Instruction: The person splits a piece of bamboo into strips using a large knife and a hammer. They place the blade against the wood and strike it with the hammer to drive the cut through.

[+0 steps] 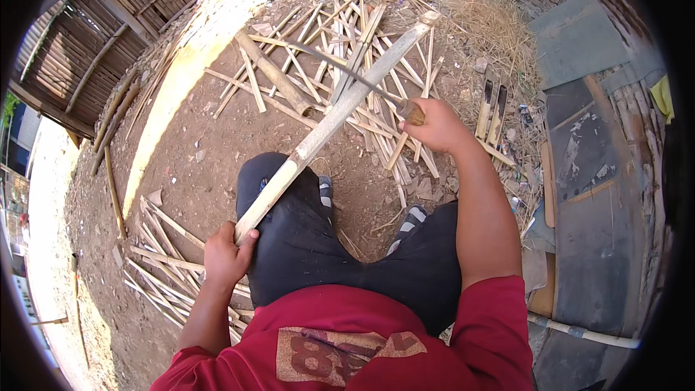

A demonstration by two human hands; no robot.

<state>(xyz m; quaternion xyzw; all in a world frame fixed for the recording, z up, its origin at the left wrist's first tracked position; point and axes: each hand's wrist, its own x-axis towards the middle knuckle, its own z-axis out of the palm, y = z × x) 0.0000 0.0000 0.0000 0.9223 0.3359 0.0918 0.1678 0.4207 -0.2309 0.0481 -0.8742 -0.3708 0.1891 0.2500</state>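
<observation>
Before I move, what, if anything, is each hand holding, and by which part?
The left hand holds a bamboo pole by its near end; the right hand holds a long-bladed knife by its wooden handle.

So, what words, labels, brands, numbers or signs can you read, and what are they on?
Red T-shirt: large dark characters on a tan chest panel; I won't copy them out.
Small scrap at right: too small to tell.
Bamboo pole and curved knife: no lettering that I can see.
</observation>
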